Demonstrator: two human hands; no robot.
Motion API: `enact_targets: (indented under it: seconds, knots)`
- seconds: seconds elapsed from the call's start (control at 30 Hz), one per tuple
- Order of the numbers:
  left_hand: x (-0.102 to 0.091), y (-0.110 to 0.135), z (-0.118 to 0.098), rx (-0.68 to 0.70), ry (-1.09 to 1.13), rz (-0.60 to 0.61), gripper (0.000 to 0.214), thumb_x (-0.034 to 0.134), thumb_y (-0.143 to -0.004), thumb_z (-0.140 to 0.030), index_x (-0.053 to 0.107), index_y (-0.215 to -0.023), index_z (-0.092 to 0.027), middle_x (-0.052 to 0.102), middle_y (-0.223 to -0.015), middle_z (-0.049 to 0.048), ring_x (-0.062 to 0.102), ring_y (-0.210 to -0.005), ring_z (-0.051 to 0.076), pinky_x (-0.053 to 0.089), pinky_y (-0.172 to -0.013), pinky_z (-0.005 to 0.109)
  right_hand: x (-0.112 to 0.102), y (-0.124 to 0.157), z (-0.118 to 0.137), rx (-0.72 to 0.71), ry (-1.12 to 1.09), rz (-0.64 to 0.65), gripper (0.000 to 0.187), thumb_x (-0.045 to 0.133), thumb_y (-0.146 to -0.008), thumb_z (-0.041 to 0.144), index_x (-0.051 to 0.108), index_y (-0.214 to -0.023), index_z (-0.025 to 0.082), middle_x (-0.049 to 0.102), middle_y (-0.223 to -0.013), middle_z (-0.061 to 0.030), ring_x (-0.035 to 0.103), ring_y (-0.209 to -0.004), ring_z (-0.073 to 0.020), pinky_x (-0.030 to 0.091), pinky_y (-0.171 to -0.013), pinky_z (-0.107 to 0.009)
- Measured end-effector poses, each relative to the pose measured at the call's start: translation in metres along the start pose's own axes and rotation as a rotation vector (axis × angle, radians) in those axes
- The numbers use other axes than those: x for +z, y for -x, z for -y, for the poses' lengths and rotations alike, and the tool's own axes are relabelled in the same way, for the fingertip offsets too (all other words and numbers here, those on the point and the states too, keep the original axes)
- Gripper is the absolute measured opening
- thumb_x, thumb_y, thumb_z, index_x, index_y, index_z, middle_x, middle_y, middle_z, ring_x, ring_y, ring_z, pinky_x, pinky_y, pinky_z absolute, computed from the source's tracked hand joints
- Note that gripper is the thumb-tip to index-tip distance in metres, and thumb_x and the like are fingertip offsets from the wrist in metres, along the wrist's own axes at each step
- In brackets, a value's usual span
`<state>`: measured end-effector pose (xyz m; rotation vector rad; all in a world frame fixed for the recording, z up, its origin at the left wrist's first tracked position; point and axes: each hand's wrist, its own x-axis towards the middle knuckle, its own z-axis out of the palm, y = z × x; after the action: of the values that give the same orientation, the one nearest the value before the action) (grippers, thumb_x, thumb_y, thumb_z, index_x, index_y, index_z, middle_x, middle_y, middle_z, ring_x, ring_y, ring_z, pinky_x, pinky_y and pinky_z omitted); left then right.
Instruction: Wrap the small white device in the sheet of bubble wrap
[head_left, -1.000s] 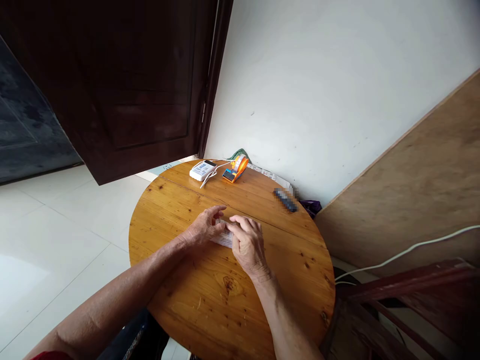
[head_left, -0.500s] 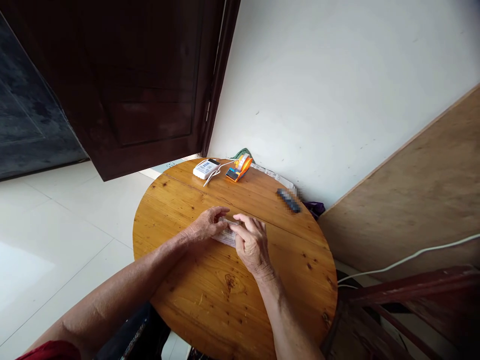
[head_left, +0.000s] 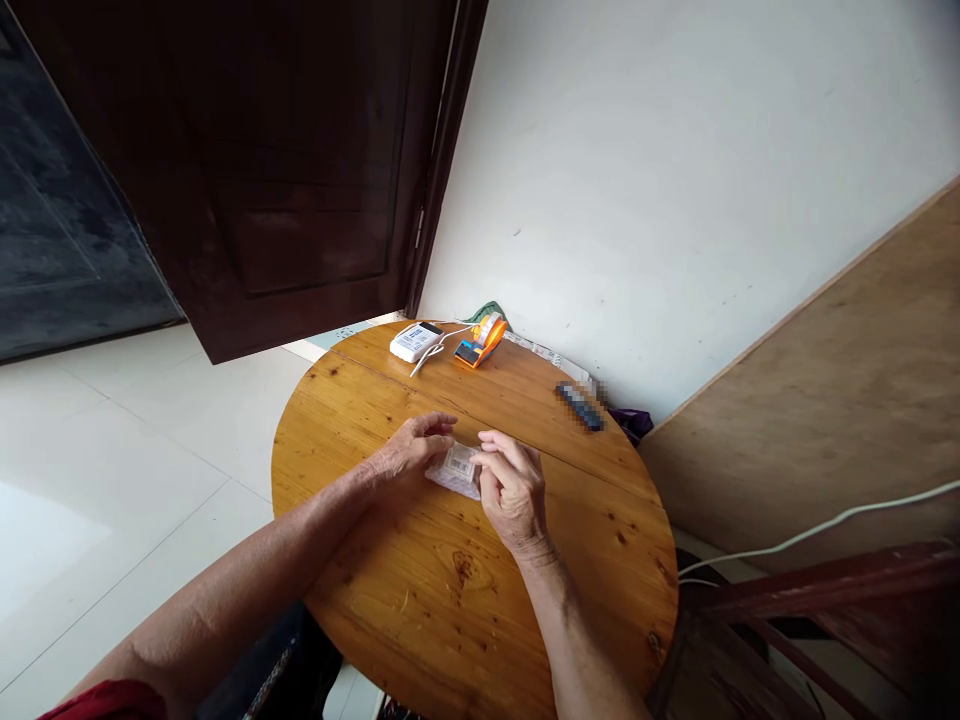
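Observation:
A small flat packet [head_left: 454,482] in whitish, semi-clear wrap lies on the round wooden table, and a printed label shows on its top. My left hand [head_left: 411,448] is at the packet's left side, fingers stretched toward its far edge. On the opposite side, my right hand [head_left: 516,492] has its fingers bent and apart, the tips near or touching the right edge. Neither hand is wrapped round the packet. The right hand covers part of its right end.
Toward the back of the table [head_left: 360,420] are a white box-shaped device [head_left: 412,342] with a white cable and an orange tape dispenser [head_left: 481,342]. A dark, pixelated long object [head_left: 579,405] lies at the right. Beyond are a dark door [head_left: 300,180] and a white wall [head_left: 637,150].
My hands have drawn slightly apart over the packet, the right one shifting right. More of the label is uncovered. The view has tilted a little.

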<state>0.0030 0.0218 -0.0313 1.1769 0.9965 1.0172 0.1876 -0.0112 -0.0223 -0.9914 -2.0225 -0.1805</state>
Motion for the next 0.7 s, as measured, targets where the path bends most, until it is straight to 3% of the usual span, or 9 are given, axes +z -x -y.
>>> enact_targets:
  seconds: [0.13, 0.3, 0.47, 0.57, 0.7]
  knots:
    - [0.0004, -0.0036, 0.0010, -0.020, 0.117, -0.077, 0.043, 0.064, -0.066, -0.021, 0.067, -0.108, -0.011, 0.067, -0.105, 0.0105, 0.061, -0.088, 0.019, 0.047, -0.076, 0.028, -0.0027, -0.0025, -0.0012, 0.039, -0.023, -0.058, 0.031, 0.043, -0.081, 0.003, 0.067, -0.082, 0.021, 0.069, -0.104, -0.0065, 0.066, -0.093, -0.0190, 0.047, -0.088, -0.036]
    - [-0.0030, -0.0089, 0.0039, 0.019, 0.176, -0.198, 0.028, 0.061, -0.063, -0.018, 0.068, -0.089, -0.012, 0.068, -0.085, 0.0056, 0.059, -0.072, 0.014, 0.044, -0.065, 0.024, -0.0054, -0.0038, -0.0002, 0.137, -0.100, 0.005, 0.021, 0.050, -0.082, 0.012, 0.067, -0.089, 0.022, 0.068, -0.104, -0.0081, 0.064, -0.101, -0.0236, 0.048, -0.091, -0.039]
    - [-0.0031, -0.0053, 0.0001, -0.020, 0.131, -0.147, 0.028, 0.061, -0.064, -0.016, 0.068, -0.090, -0.012, 0.068, -0.082, 0.0043, 0.057, -0.065, 0.011, 0.043, -0.060, 0.023, -0.0031, -0.0017, -0.0015, 0.168, -0.163, 0.144, 0.026, 0.058, -0.078, 0.019, 0.066, -0.103, 0.023, 0.067, -0.113, -0.0087, 0.062, -0.108, -0.0262, 0.047, -0.095, -0.042]
    - [-0.0006, -0.0016, -0.0031, -0.022, 0.105, -0.115, 0.031, 0.062, -0.065, -0.015, 0.067, -0.095, -0.011, 0.068, -0.087, 0.0056, 0.057, -0.066, 0.011, 0.045, -0.063, 0.024, -0.0006, -0.0004, -0.0036, 0.201, -0.180, 0.152, 0.037, 0.060, -0.079, 0.021, 0.060, -0.116, 0.021, 0.065, -0.117, -0.0109, 0.061, -0.110, -0.0270, 0.047, -0.097, -0.044]
    - [0.0003, 0.0009, -0.0060, -0.041, 0.074, -0.097, 0.037, 0.063, -0.066, -0.016, 0.066, -0.102, -0.010, 0.068, -0.096, 0.0087, 0.060, -0.075, 0.014, 0.048, -0.070, 0.027, 0.0008, -0.0002, -0.0070, 0.260, -0.215, 0.125, 0.034, 0.060, -0.082, 0.024, 0.059, -0.116, 0.020, 0.066, -0.116, -0.0116, 0.062, -0.108, -0.0260, 0.048, -0.097, -0.044]
